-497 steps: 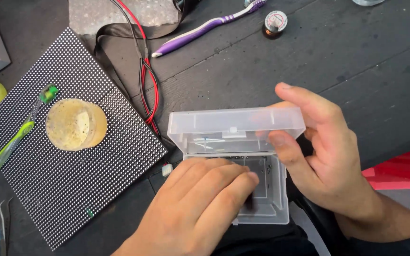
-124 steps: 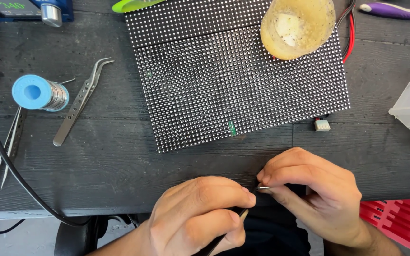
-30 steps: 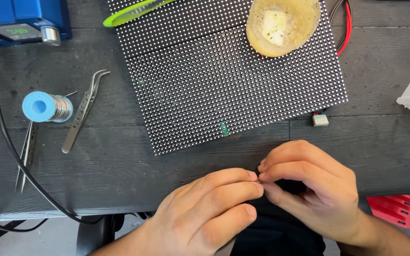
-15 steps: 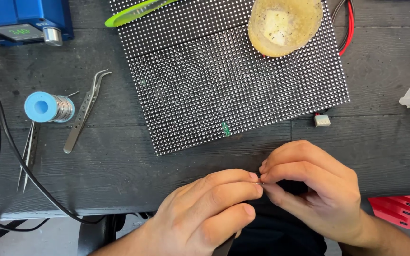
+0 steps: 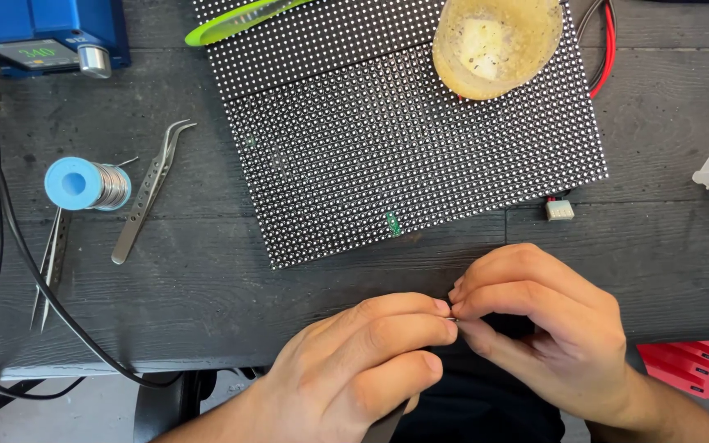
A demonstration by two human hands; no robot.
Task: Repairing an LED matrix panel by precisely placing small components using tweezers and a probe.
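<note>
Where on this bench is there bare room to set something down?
Bare wood lies between the curved tweezers and the LED panel, along the front edge left of the left hand, and right of the white connector. It is crowded around the solder spool, black cable and blue station.

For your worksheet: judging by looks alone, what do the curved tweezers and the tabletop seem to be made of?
Curved tweezers: probably bare metal, likely steel, with a dull silver-grey sheen and thin, bent tips. Tabletop: seemingly wood stained or painted matt black, since long grain lines and seams between boards show through; a textured laminate cannot be ruled out.
</note>
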